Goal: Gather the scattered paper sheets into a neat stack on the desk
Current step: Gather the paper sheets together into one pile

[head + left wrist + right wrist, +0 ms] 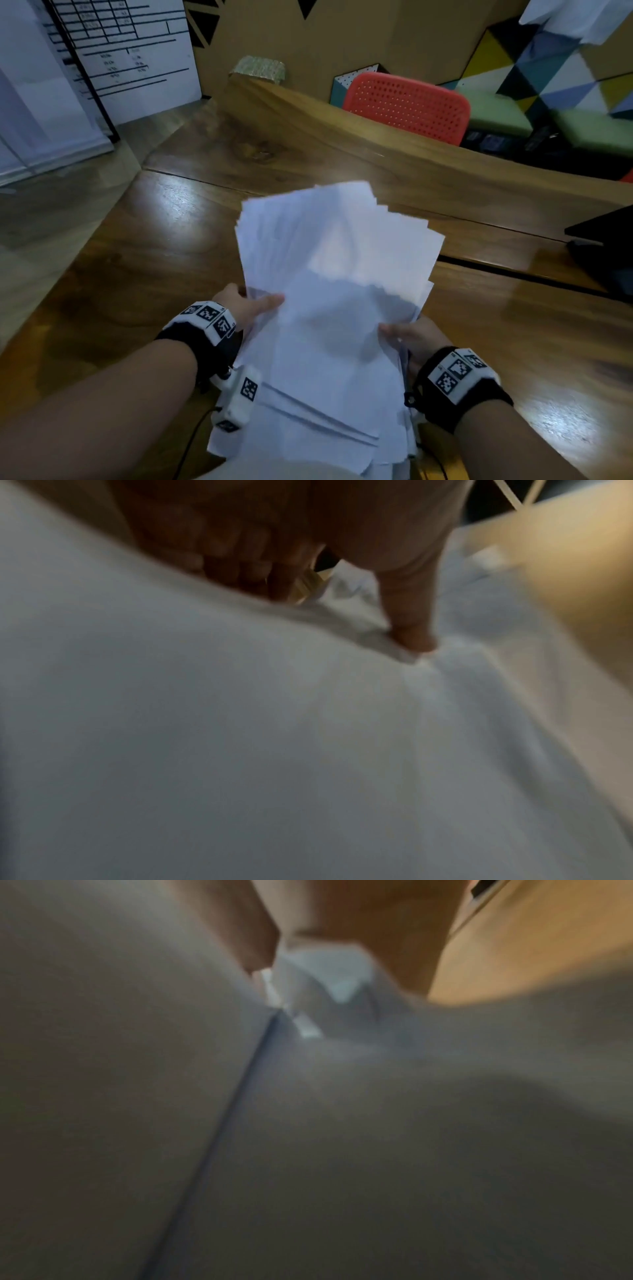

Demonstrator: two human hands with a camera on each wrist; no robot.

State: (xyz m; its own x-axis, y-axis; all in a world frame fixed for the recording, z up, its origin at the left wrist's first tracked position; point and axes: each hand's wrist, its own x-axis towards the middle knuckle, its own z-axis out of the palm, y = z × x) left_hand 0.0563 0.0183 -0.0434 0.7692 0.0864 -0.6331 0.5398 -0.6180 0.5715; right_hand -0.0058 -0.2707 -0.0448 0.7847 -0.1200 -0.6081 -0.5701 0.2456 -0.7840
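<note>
A thick, uneven bundle of white paper sheets (329, 291) is held up over the wooden desk (137, 246), its far edges fanned out of line. My left hand (250, 305) grips the bundle's left edge, thumb on top and fingers underneath. My right hand (407, 335) grips the right edge the same way. In the left wrist view the left thumb (411, 631) presses on the paper sheets (274, 750). The right wrist view is blurred; the right hand (308, 928) pinches the paper sheets (342, 1123) at a crumpled edge.
A red perforated chair (407, 106) stands behind the desk's far edge. A dark laptop or monitor (606, 246) sits at the right. A small patterned box (258, 70) rests at the desk's far corner. A white board (123, 58) with black lines stands at the left.
</note>
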